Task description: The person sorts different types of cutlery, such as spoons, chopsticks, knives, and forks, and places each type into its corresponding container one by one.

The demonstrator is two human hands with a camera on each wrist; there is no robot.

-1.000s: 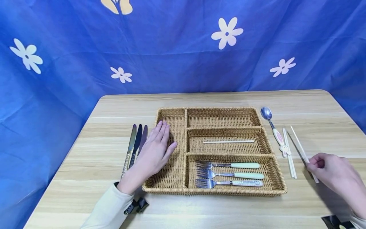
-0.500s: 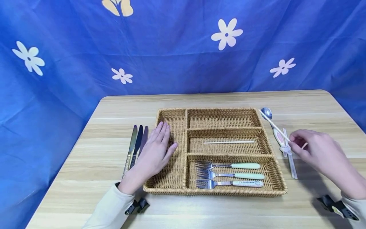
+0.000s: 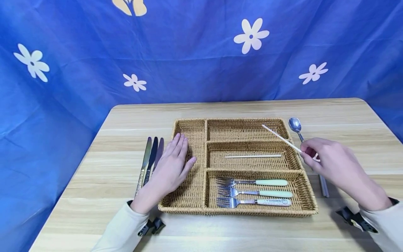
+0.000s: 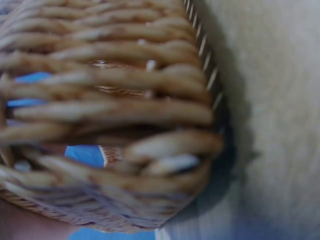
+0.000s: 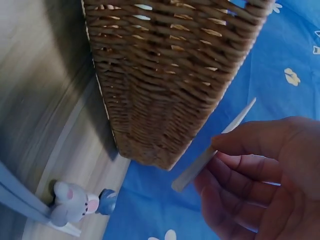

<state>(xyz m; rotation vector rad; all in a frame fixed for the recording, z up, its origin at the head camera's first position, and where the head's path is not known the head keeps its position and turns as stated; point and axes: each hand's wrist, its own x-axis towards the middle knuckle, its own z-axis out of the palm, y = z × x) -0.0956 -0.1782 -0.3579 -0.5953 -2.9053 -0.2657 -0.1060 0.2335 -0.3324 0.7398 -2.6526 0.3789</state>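
My right hand pinches a white chopstick near one end, thumb against fingers. The chopstick slants over the right rim of a divided wicker tray; in the right wrist view the same chopstick is apart from the wicker wall. My left hand rests across the tray's left side, fingers straight; close wicker fills much of the left wrist view. Another white chopstick lies in the middle right compartment. Several forks, among them a green-handled fork, lie in the front right compartment.
Left of the tray, knives lie side by side, partly behind my left hand. A spoon and chopsticks lie to the right, partly covered by my right hand. The spoon's rabbit ornament shows in the right wrist view.
My right hand has lifted the chopstick from the table on the right and moved left with it, past the spoon, to the tray's right rim. My left hand stays put.
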